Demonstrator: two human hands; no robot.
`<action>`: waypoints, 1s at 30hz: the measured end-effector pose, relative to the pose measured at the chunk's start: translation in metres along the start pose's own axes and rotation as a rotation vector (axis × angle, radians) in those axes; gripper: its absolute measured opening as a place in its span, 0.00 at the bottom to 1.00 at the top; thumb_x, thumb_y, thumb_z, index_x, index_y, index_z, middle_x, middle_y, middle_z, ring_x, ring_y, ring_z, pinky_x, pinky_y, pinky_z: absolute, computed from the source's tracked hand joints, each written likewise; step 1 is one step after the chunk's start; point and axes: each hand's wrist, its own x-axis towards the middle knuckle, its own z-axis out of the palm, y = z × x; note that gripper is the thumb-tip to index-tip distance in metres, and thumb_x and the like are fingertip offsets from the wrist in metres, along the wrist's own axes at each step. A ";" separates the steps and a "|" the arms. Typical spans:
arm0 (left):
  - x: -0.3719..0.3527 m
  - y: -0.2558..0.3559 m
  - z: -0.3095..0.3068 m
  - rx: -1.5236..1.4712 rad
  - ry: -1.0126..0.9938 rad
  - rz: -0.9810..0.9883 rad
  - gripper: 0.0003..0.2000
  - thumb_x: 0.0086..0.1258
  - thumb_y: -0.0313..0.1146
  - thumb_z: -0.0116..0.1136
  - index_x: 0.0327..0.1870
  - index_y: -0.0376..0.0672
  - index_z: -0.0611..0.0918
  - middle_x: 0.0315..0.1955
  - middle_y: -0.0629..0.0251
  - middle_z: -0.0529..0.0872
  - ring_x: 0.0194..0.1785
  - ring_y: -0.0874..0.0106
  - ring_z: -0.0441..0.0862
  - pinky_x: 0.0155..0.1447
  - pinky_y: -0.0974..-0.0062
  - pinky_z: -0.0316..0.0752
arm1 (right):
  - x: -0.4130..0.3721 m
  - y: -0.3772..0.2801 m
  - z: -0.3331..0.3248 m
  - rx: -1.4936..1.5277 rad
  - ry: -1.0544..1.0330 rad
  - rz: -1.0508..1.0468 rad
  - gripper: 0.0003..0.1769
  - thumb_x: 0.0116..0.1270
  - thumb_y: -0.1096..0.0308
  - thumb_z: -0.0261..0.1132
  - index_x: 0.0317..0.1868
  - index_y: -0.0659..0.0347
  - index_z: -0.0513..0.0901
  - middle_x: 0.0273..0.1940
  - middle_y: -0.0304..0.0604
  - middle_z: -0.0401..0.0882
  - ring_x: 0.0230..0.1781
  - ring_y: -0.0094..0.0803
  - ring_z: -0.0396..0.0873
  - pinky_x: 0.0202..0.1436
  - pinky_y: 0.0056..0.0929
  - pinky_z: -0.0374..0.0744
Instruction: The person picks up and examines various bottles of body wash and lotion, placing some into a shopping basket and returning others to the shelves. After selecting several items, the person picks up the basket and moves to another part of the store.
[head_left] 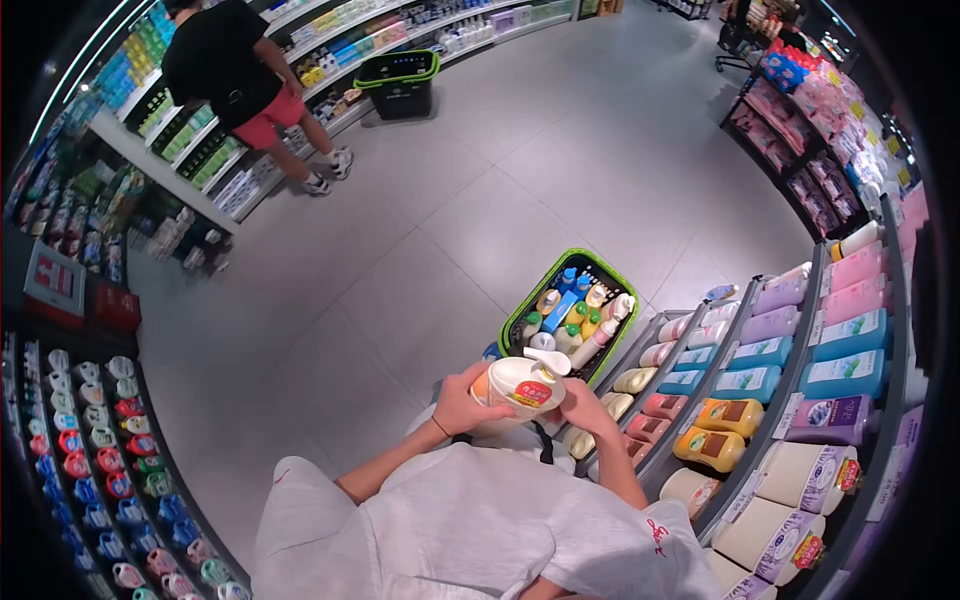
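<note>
A cream-white pump bottle [515, 392] with a red and yellow sticker is held in front of my chest, its white pump head toward the basket. My left hand [463, 402] wraps round its left side, thumb across the front. My right hand [584, 408] is closed at the bottle's right side; its fingertips are partly hidden behind it. Just beyond my hands, a black shopping basket [508, 328] with a green rim stands on the floor. Several bottles fill it, with blue, white, green and yellow parts, and a blue box [560, 311] lies among them.
At my right, a tiered shelf holds several rows of bottles, including yellow bottles [708, 449] and blue bottles [838, 372]. Packed shelves [100, 440] line my left. A person [225, 75] stands at the far shelf near another black basket [398, 85]. A pink display [800, 130] stands far right.
</note>
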 end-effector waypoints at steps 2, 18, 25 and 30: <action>-0.019 0.016 -0.007 0.005 0.033 -0.007 0.30 0.43 0.44 0.74 0.47 0.37 0.78 0.37 0.59 0.85 0.40 0.71 0.84 0.46 0.74 0.77 | 0.000 0.025 0.019 0.067 0.001 -0.377 0.19 0.69 0.67 0.50 0.57 0.64 0.71 0.51 0.41 0.75 0.45 0.24 0.74 0.46 0.22 0.75; -0.051 0.033 0.012 -0.382 0.015 -0.215 0.19 0.69 0.40 0.53 0.52 0.33 0.73 0.43 0.63 0.81 0.46 0.78 0.76 0.51 0.76 0.72 | -0.046 0.009 0.076 0.535 -0.039 -0.254 0.40 0.52 0.61 0.72 0.63 0.65 0.64 0.58 0.43 0.70 0.58 0.30 0.69 0.62 0.29 0.67; -0.035 0.023 0.013 -0.357 -0.042 -0.224 0.19 0.68 0.37 0.53 0.54 0.34 0.72 0.44 0.62 0.81 0.47 0.75 0.76 0.53 0.76 0.71 | -0.037 0.009 0.075 0.551 0.074 -0.281 0.37 0.50 0.69 0.72 0.61 0.64 0.67 0.56 0.43 0.73 0.55 0.30 0.71 0.60 0.29 0.69; -0.012 0.004 0.018 -0.348 -0.259 -0.184 0.28 0.61 0.35 0.62 0.60 0.36 0.65 0.50 0.60 0.77 0.53 0.72 0.74 0.57 0.73 0.69 | -0.028 0.022 0.062 0.654 0.204 -0.247 0.35 0.49 0.69 0.72 0.58 0.65 0.70 0.53 0.44 0.75 0.53 0.29 0.73 0.59 0.30 0.71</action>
